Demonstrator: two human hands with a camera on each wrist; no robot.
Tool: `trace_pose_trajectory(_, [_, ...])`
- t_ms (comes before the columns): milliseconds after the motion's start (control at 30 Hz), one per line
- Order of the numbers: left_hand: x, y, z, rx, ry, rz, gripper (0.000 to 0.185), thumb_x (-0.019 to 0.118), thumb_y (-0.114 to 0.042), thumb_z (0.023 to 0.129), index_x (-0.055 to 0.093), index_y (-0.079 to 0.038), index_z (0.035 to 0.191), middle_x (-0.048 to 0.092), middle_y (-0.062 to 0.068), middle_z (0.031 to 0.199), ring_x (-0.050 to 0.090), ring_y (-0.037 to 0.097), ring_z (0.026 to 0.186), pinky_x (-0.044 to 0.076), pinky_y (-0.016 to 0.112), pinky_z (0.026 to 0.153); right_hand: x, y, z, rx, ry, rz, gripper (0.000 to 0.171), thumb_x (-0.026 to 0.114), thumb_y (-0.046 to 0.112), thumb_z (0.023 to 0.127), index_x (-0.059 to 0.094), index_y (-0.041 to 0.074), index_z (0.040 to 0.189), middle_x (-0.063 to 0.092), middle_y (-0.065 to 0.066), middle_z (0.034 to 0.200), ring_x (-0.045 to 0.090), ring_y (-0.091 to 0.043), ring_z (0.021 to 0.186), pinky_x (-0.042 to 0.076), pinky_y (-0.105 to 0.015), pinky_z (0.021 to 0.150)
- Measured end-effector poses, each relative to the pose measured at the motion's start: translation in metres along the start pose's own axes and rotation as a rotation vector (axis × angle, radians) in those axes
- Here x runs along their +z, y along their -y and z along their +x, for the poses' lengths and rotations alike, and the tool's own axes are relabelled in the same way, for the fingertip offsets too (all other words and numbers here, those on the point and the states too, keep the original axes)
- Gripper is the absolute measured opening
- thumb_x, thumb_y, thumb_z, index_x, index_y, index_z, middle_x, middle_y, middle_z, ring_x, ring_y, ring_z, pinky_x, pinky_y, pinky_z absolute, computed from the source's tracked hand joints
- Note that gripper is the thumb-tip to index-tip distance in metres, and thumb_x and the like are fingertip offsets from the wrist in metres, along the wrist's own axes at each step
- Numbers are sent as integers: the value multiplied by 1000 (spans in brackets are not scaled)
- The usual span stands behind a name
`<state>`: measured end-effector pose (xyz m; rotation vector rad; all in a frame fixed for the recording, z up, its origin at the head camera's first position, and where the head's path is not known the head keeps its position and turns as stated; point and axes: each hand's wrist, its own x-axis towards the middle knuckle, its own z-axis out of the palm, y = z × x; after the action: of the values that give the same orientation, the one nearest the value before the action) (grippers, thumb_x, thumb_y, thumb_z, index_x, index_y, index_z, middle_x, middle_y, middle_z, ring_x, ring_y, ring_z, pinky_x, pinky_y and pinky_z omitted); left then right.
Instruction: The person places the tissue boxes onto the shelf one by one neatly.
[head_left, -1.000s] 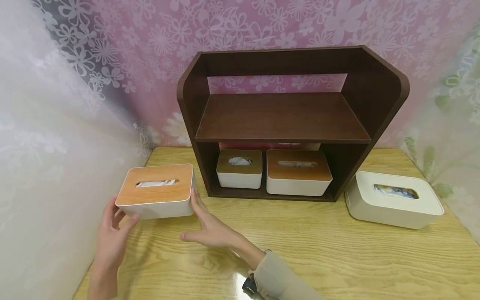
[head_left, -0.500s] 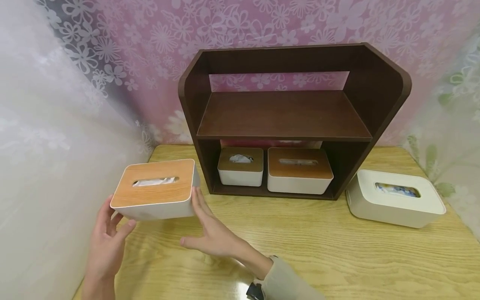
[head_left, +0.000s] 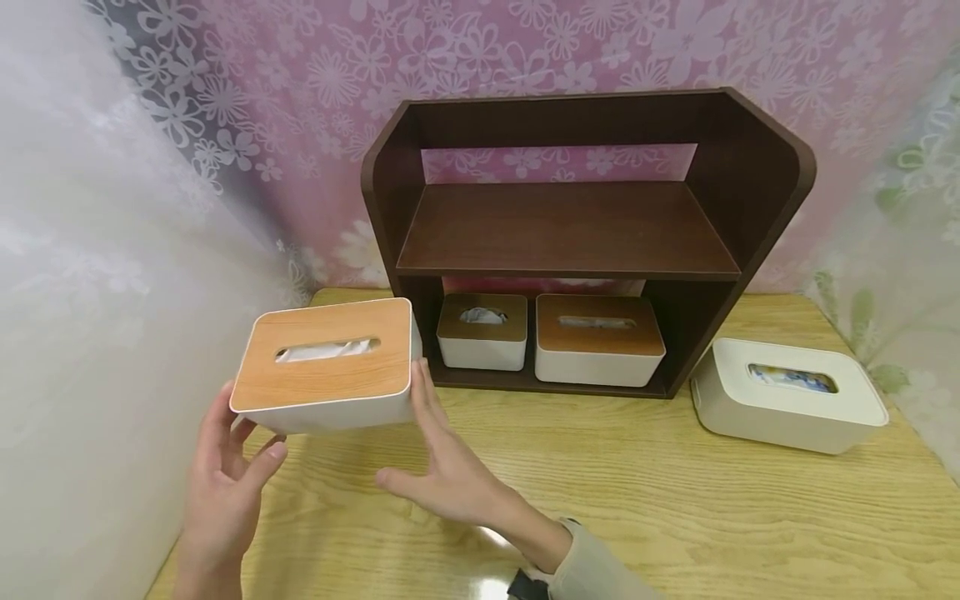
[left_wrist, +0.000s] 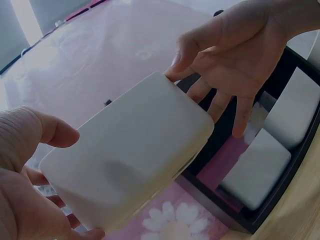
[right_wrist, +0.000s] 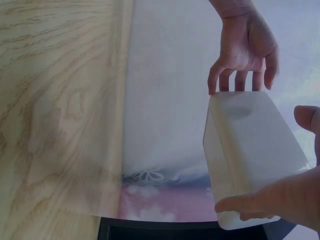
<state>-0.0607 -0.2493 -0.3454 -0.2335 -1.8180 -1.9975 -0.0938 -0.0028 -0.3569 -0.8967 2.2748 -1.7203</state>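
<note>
Left of the left hand (head_left: 221, 492), near its fingers, pale cloth (head_left: 82, 350) with a floral print

Touching the left end of the box (head_left: 326, 379) with lightly bent left fingers, thumb apart from them, below the front wall in the head view

Holding the box between the fingers of both hands, raised off the table (head_left: 637, 500) and slightly tilted, underside showing in both wrist views, wood-look lid on top, white tissue (head_left: 327, 351) in the slot

Touching the right end with the straight fingers of the right hand (head_left: 450, 471), thumb spread wide of them; past the wrist, a beige sleeve (head_left: 603, 571)

Just behind the right fingertips and rightward, a brown shelf (head_left: 566, 229); behind it, pink cloth (head_left: 525, 50)

On the shelf's lower level, right of the right fingertips, a small box (head_left: 482, 342) with a darker lid, then a long box (head_left: 600, 350) just beside

Well right of all fingers, on the table near the shelf, a cream box (head_left: 787, 412) with a blue-and-white pack (head_left: 793, 379) in its slot
</note>
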Motion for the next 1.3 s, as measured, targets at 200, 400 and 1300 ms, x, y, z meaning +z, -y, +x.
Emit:
trace_pose_trajectory(200, [13, -7, -3, 89, 81, -87, 82, 45, 32, 80, 25, 3, 154, 30, 19, 154, 39, 29, 126, 47, 30, 95, -8, 8, -9, 18, -70, 26, 114, 72, 22, 87, -19, 40, 154, -24, 20, 160, -9, -17, 151, 11, -66, 113])
trace_pose_trajectory(400, [26, -11, -1, 150, 174, -139, 82, 44, 32, 80, 23, 5, 154, 27, 21, 155, 36, 32, 129, 46, 34, 97, -18, 13, -16, -25, -149, 4, 114, 72, 23, 88, -18, 38, 155, -21, 15, 162, -10, -15, 151, 7, -63, 114])
trace_pose_trajectory(1300, [85, -31, 23, 275, 380, -185, 87, 48, 30, 78, 19, 3, 156, 21, 24, 158, 33, 37, 134, 46, 37, 102, -76, 32, -39, -242, -332, 56, 114, 67, -6, 85, -9, 34, 159, -6, 6, 166, 9, -18, 152, 17, -35, 118])
